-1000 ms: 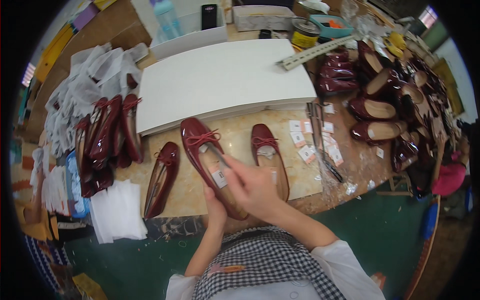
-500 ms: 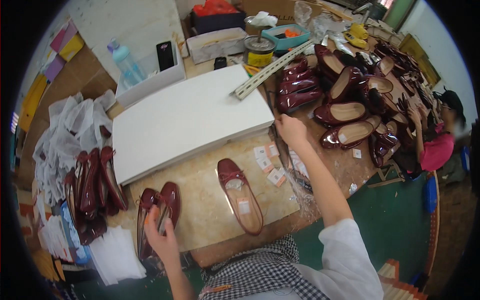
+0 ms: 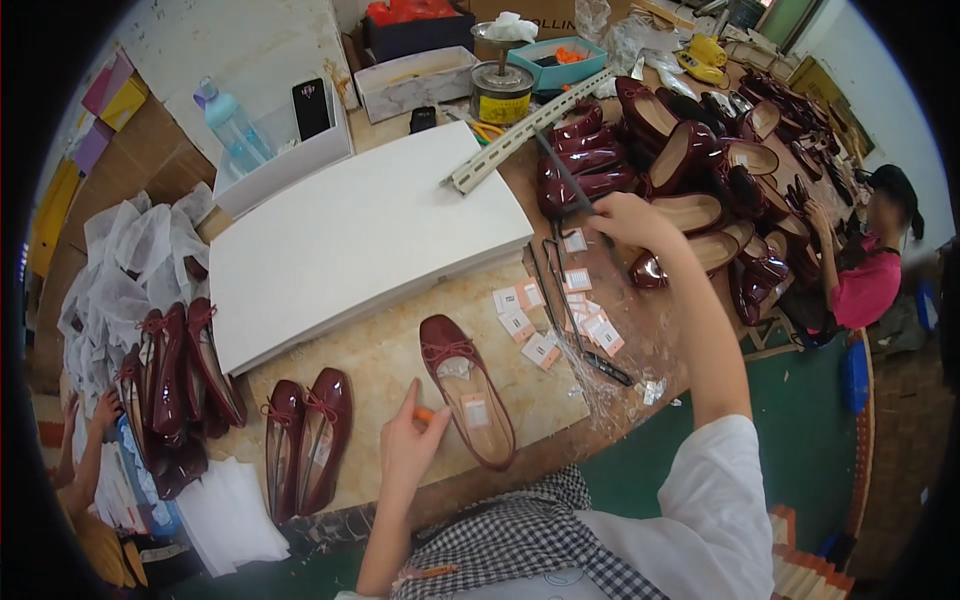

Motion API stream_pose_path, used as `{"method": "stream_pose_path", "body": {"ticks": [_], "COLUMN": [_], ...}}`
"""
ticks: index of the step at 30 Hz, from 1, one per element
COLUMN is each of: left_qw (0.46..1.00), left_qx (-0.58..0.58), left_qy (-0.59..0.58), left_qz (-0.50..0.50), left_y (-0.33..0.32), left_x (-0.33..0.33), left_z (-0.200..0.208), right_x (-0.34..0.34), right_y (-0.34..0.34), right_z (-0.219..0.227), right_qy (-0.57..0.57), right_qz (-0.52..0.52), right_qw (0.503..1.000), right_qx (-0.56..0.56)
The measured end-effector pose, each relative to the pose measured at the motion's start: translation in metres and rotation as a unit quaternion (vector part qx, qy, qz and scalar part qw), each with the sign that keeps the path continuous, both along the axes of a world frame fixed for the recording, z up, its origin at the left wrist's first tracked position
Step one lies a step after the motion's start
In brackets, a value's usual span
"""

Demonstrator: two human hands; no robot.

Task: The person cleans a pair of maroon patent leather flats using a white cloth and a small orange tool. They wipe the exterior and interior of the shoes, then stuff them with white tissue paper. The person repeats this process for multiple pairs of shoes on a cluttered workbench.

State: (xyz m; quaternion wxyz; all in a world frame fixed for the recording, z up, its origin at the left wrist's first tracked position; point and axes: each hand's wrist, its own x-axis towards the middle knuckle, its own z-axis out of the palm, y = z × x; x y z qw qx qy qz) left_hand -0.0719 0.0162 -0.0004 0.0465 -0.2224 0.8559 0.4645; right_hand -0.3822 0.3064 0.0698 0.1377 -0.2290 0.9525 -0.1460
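My left hand [image 3: 408, 445] is beside a dark red ballet flat [image 3: 468, 392], its index finger and thumb apart. Something small and orange [image 3: 425, 413] shows between them; whether it is worn on a finger, I cannot tell. The flat lies sole down with a bow, a label inside and clear wrap in its toe. To the left, a pair of matching flats [image 3: 325, 440] stands side by side. My right hand [image 3: 632, 218] is closed on a long thin dark strip [image 3: 562, 170], blurred, next to the heaped shoes.
A white board [image 3: 370, 240] covers the table's middle. Small tags [image 3: 600, 330] and dark strips lie to its right. A metal rail [image 3: 530, 130] rests across its corner. Heaped flats [image 3: 690, 165] fill the right, more stand left by white paper [image 3: 230, 515]. Two other people work at the sides.
My left hand has moved right, from the pair of flats to the single one. My right hand has moved right and up with the dark strip, uncovering more tags. Another person's hands appear at left.
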Motion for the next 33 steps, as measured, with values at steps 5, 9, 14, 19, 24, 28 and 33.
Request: {"method": "stream_pose_path", "body": {"ticks": [5,9,14,19,24,28,33], "left_qw": [0.995,0.900,0.782,0.756,0.754,0.746,0.756], "left_qx": [0.068,0.403,0.600,0.629,0.631,0.633,0.624], "left_qy": [0.060,0.122,-0.023,0.044,0.037,0.041,0.039], "left_qz": [-0.035,0.110,0.165,0.175,0.180,0.202,0.192], "left_y": [0.000,0.000,-0.005,-0.026,-0.035,-0.034,-0.040], "left_x": [-0.013,0.007,0.041,0.050,0.060,0.062,0.065], "left_z": [-0.032,-0.029,-0.015,-0.013,-0.016,-0.021,-0.020], "right_x": [0.074,0.098,0.175,0.236,0.215,0.175,0.055], "right_y": [0.004,0.005,-0.022,-0.063,-0.075,-0.071,-0.073], "right_z": [-0.022,-0.077,-0.060,-0.085,-0.078,-0.030,-0.004], "right_qy": [0.221,0.259,0.175,0.137,0.019,-0.335,-0.286], "right_qz": [0.068,0.149,0.014,0.037,0.044,0.041,0.002], "right_qw": [0.973,0.952,0.981,0.989,0.998,0.876,0.930], "right_qx": [0.011,-0.060,-0.079,-0.051,0.047,-0.344,-0.232]}}
